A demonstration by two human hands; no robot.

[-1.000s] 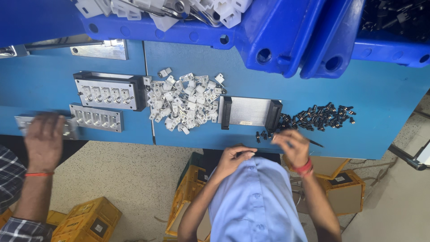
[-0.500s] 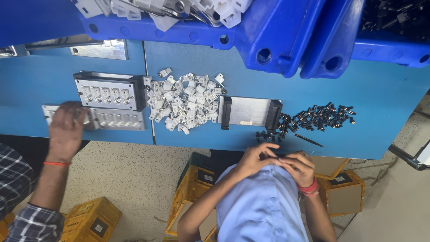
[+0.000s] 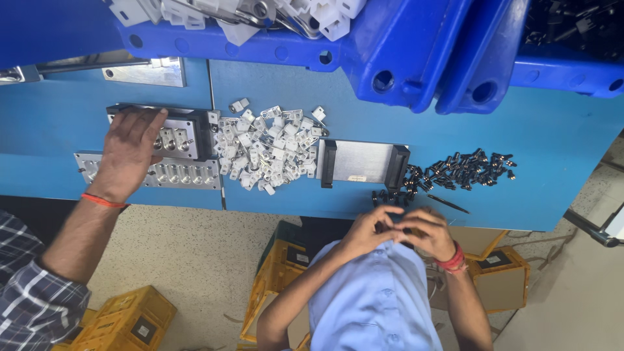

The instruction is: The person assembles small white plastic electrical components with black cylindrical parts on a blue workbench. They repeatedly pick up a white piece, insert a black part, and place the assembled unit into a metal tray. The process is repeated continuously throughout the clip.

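Blue worktable [image 3: 78, 136] runs across the top, seen from above. All places are given rel. to the silver block w/ black end caps [image 3: 361, 162] at mid-table.

Far left of the block, a co-worker's arm in a plaid sleeve reaches up from the bottom left corner, w/ an orange band at the wrist. The co-worker's hand [image 3: 127, 153] lies palm down, fingers spread and open. It rests across the dark metal fixture [image 3: 185, 133] and the silver slotted plate [image 3: 185, 174] in front of it.

Just left of the block is a loose pile of small white plastic parts [image 3: 266, 149], touching the fixture's edge.

Below the block, past the table edge, the wearer's forearms rise from a light blue shirt w/ elbows bent out and hands meeting close to the chest. Left hand [image 3: 367, 229] has its fingers curled shut. Right hand [image 3: 432, 234], red band at the wrist, is curled shut too. Their fingertips touch over a small dark part [image 3: 404, 229], mostly hidden; can't tell which hand grips it.

Right of the block lies a scatter of small black parts [image 3: 458, 170].

Above the block, blue bins [image 3: 403, 58] overhang the table.
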